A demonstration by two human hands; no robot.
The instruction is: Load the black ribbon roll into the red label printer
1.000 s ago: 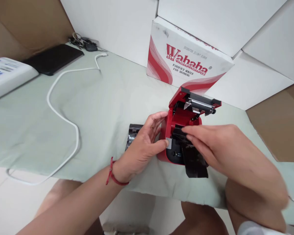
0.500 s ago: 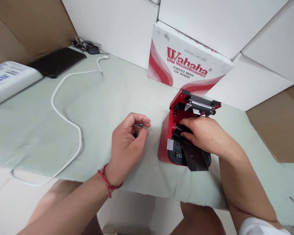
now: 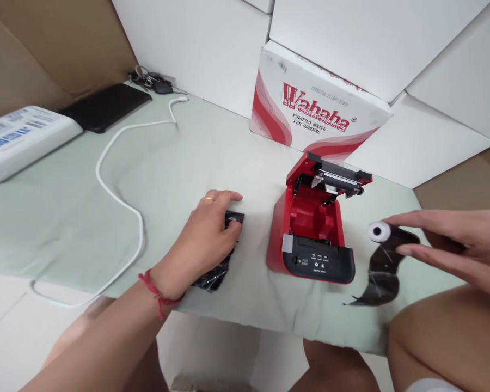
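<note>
My right hand (image 3: 453,239) pinches a small roll of black film with a white core (image 3: 378,232) between thumb and fingers. Its loose tail (image 3: 381,286) hangs curled below. Left of the roll stands a red label printer (image 3: 277,234) with its lid (image 3: 335,174) raised; the red bay inside holds no roll, and a black button panel is at its front. My left hand (image 3: 206,234) rests over a shiny black piece of film (image 3: 218,276) on the table. Its thumb and index finger are apart, and the other fingers are partly hidden.
Behind the printer stands a white and red water carton (image 3: 310,109). A white cable (image 3: 141,228) winds across the green-covered table (image 3: 57,228) at left. Beyond it lie a black phone (image 3: 106,106), keys (image 3: 155,81) and a white box-shaped item (image 3: 28,141).
My right hand has come out of the printer bay to the right, bringing the film roll. My left hand has turned palm down and its fingers have spread, exposing the black film under it.
</note>
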